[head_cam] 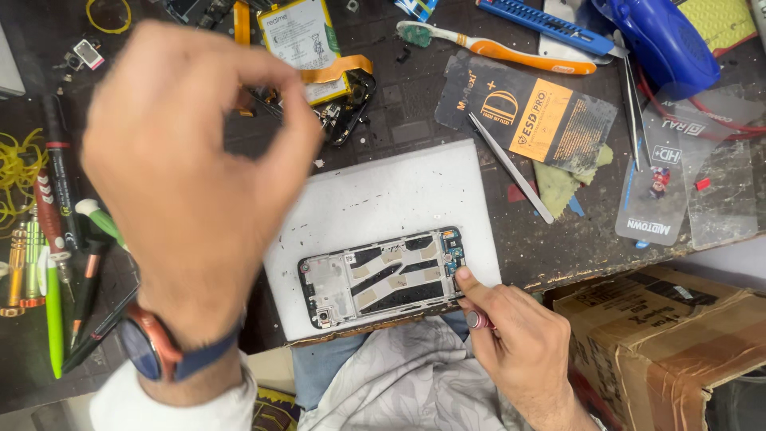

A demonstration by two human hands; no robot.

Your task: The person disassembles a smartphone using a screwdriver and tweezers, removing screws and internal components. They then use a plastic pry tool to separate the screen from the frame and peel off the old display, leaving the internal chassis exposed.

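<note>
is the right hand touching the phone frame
Touching. The head view shows the right hand with its thumb tip pressed on the right end of the phone frame, which lies on the white pad.

The left hand (pixel 191 168) is blurred, and its fingertips cannot be made out. It hides part of the table (pixel 415 120) and the tools (pixel 56 263) behind it. The right hand (pixel 519 351) covers most of a small tool (pixel 479 320). The box (pixel 662 335) and blue device (pixel 662 40) are cut off by the picture's edges.
</note>
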